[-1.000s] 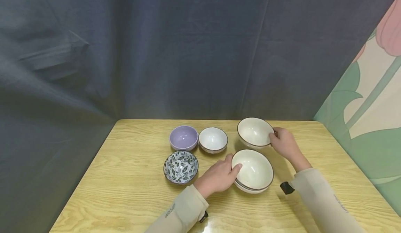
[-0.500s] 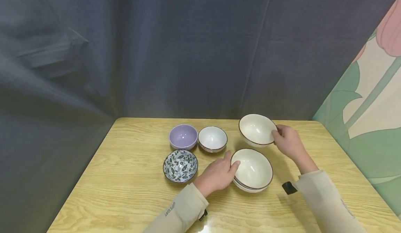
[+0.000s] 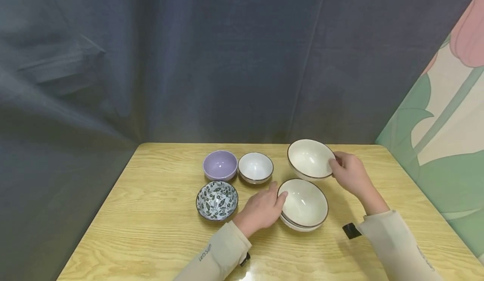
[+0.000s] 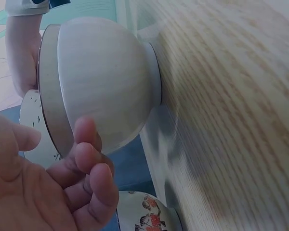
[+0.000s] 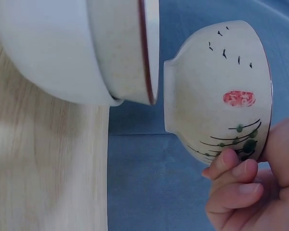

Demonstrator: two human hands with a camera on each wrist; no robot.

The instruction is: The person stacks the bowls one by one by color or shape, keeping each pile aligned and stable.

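Observation:
A cream bowl with a dark rim (image 3: 311,158) hangs tilted above the table, just beyond a stack of two cream bowls (image 3: 302,205). My right hand (image 3: 349,172) pinches its right rim, thumb on the inside and fingers outside. Painted green sprigs, small black marks and a red stamp show on the held bowl (image 5: 221,91) in the right wrist view. At the left rim of the stack my left hand (image 3: 262,209) rests, thumb over the rim, loosely curled fingers (image 4: 94,156) against the outer wall. The stacked bowls (image 4: 103,82) stand on the table in the left wrist view.
Left of the stack, a purple bowl (image 3: 220,166) and a small white bowl (image 3: 256,167) stand side by side. A bowl with dark leaf patterns (image 3: 217,201) sits nearer. The wooden table (image 3: 151,230) ends at a dark curtain (image 3: 227,62); a flower-painted wall (image 3: 450,146) is on the right.
My right hand and its bowl have moved slightly right and up, then dipped a little. The left thumb has drawn back from inside the top stacked bowl toward its rim.

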